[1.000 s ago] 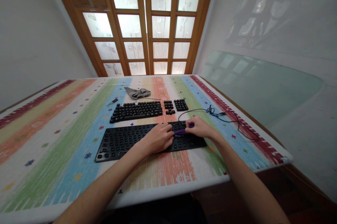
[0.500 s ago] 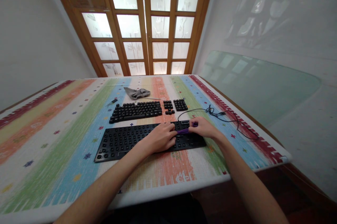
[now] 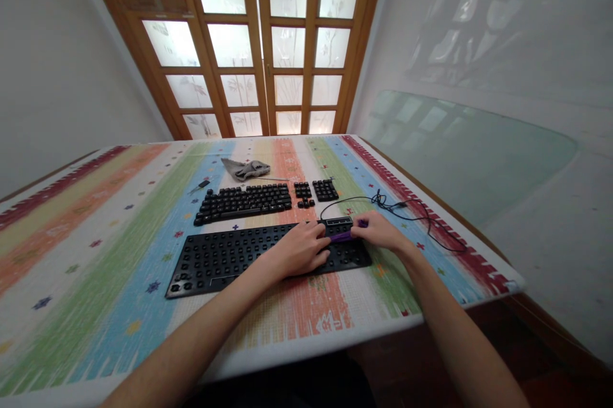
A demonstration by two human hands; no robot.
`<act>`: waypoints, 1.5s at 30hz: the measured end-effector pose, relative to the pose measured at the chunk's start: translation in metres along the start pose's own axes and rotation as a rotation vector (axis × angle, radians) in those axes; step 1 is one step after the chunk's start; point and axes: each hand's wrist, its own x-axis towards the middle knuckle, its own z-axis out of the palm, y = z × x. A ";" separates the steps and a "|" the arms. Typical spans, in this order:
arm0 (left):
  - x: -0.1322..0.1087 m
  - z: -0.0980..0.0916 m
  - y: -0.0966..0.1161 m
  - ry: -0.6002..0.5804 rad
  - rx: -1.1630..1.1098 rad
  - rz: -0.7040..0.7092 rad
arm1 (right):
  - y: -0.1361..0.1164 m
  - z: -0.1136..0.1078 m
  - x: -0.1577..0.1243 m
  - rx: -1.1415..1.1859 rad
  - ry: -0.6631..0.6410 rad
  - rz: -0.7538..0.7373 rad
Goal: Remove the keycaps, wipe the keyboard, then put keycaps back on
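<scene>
A black keyboard [image 3: 211,255] with its keycaps off lies flat before me, slightly slanted. A narrow purple strip, apparently cloth [image 3: 341,237], is stretched between my hands just over the keyboard's right part. My left hand [image 3: 304,248] rests on the keyboard, its fingertips pinching the strip's left end. My right hand [image 3: 378,230] is closed around the other end, near the keyboard's upper right edge. Whether the strip touches the keyboard, I cannot tell. Behind the keyboard, the black keycaps [image 3: 244,201] are laid out in keyboard order, with a number-pad block [image 3: 325,189] on the right.
A crumpled grey cloth [image 3: 246,169] lies beyond the keycaps, with a thin rod [image 3: 278,179] next to it. To their left is a small dark tool [image 3: 203,184]. The keyboard's black cable [image 3: 383,200] loops across the right of the striped tablecloth [image 3: 119,255].
Both hands have slid a little to the right along the keyboard, with the purple strip still held between them. The whole view has shifted slightly.
</scene>
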 end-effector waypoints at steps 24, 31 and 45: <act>0.040 0.010 0.018 0.000 0.039 0.032 | 0.023 -0.017 -0.019 0.424 0.052 0.179; 0.049 0.012 0.022 -0.007 0.034 0.021 | 0.028 -0.010 -0.021 0.563 0.121 0.237; 0.052 0.021 0.016 0.007 -0.106 -0.040 | 0.019 -0.010 -0.030 0.524 0.149 0.296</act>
